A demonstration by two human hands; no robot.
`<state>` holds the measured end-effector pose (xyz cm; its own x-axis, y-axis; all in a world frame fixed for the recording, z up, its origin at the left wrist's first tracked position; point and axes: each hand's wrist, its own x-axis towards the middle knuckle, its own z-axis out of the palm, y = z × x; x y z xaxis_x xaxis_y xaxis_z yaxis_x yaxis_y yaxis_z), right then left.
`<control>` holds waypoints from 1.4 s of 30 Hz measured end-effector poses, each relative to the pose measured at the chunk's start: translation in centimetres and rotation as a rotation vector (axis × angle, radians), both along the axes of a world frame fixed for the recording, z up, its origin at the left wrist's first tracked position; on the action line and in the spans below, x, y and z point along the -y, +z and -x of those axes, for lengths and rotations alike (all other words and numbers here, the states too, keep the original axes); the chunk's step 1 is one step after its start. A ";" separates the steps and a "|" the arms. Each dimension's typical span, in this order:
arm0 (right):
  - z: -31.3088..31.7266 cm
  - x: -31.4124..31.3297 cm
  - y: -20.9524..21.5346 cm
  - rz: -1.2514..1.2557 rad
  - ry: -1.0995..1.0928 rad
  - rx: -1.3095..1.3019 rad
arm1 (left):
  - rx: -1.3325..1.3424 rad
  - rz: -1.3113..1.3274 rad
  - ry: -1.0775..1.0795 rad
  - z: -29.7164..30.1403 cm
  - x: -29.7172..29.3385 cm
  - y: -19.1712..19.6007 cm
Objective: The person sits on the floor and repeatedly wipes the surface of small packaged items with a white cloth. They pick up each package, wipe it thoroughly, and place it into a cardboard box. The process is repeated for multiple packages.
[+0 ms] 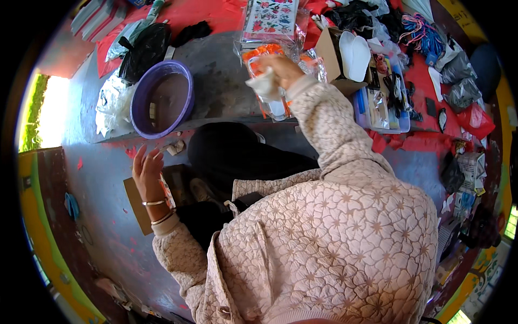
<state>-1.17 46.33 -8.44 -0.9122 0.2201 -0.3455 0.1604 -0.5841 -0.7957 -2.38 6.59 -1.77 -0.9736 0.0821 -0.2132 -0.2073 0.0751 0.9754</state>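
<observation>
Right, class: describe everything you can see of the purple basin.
The purple basin is round, with a thick rolled rim, and looks like plastic. It sits upright on the grey ledge, near its front edge. Its inside is dull brownish, with a small pale scrap at the bottom. A black bag lies behind it and clear plastic wrapping beside it. Neither hand touches it; the left hand is below it.

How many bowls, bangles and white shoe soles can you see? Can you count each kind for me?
Purple bowl: 1
Bangles on the left wrist: 2
White shoe soles in the cardboard box: 2
Total: 5
</observation>
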 end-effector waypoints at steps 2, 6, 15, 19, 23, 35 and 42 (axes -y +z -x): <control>-2.2 -3.7 -6.2 -0.389 -0.084 0.254 | -0.016 -0.088 0.002 0.5 -2.0 -1.4; -2.8 -7.2 -17.0 -1.093 -0.178 0.443 | 0.034 0.075 -0.062 2.5 -4.0 -4.2; -1.1 -0.4 -11.0 -1.276 0.190 1.054 | -0.009 0.222 -0.099 2.7 -1.4 -5.5; -1.5 -1.4 -10.8 -1.209 0.195 1.005 | -0.018 0.292 -0.154 2.8 -0.9 -5.4; -2.6 -3.1 -11.4 -1.268 0.195 0.720 | -0.008 0.294 -0.174 2.9 -1.1 -5.3; -5.4 -4.3 2.4 -1.587 -0.634 -0.023 | -0.076 0.295 -0.160 1.4 -0.6 -3.5; -8.1 -1.0 -2.5 -2.295 -0.147 -0.051 | -0.119 0.316 -0.182 2.2 -0.8 -4.5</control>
